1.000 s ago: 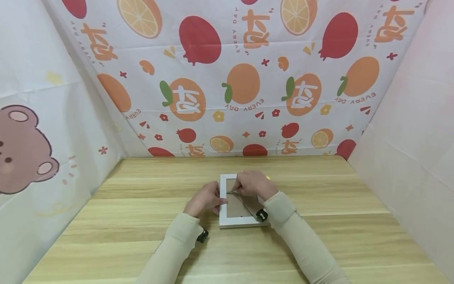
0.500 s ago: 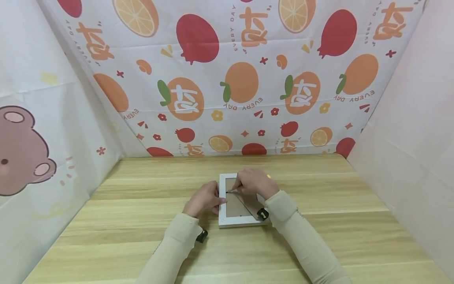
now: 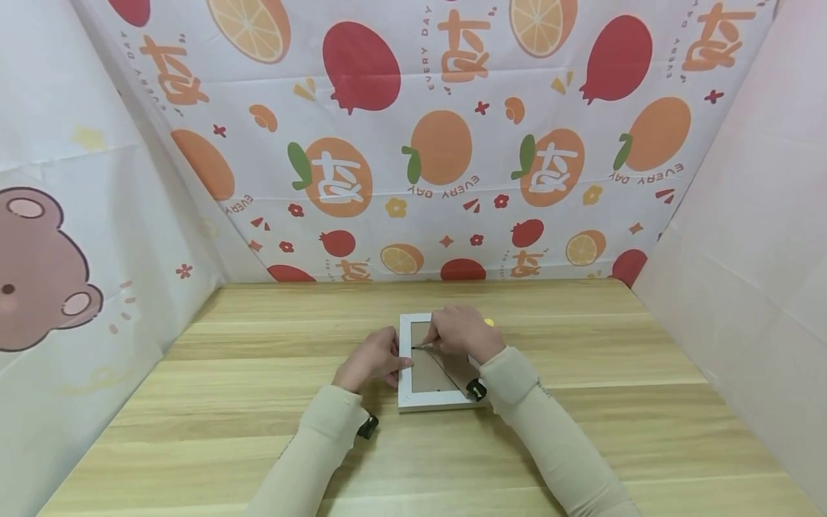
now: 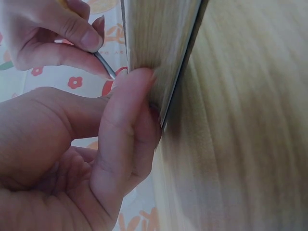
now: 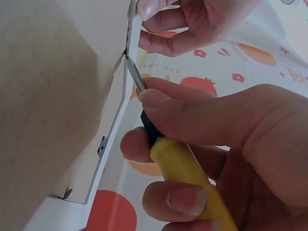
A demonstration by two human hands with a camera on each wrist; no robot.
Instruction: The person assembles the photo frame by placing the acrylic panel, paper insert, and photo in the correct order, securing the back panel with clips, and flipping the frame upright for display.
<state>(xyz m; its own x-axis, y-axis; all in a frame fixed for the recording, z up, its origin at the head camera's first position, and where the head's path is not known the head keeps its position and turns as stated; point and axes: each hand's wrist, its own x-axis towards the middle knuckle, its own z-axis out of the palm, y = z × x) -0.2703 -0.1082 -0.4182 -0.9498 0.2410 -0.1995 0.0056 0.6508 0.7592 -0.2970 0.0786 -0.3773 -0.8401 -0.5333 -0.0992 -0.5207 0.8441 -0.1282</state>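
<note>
A white picture frame (image 3: pixel 405 391) lies face down on the table, its brown backing board (image 3: pixel 426 377) upward. My left hand (image 3: pixel 373 359) grips the frame's left side, thumb on top and fingers beneath; curled fingers (image 4: pixel 122 125) show against the edge in the left wrist view. My right hand (image 3: pixel 461 334) holds a yellow-handled screwdriver (image 5: pixel 180 166). Its metal tip touches the frame's inner left edge, at a small dark spot beside my left thumb. In the right wrist view, a flat metal tab (image 5: pixel 102 147) and a raised one (image 5: pixel 67 193) sit along the inner edge.
The wood-grain table (image 3: pixel 258 402) extends around the frame. A fruit-print cloth (image 3: pixel 452 215) hangs at the back, with pale cloths at both sides. Black wrist cameras (image 3: pixel 476 390) sit below each hand, the right one over the frame's lower right corner.
Both hands keep nearly the same place on the frame. The screwdriver tip stays at the left inner edge; the head view shifts slightly.
</note>
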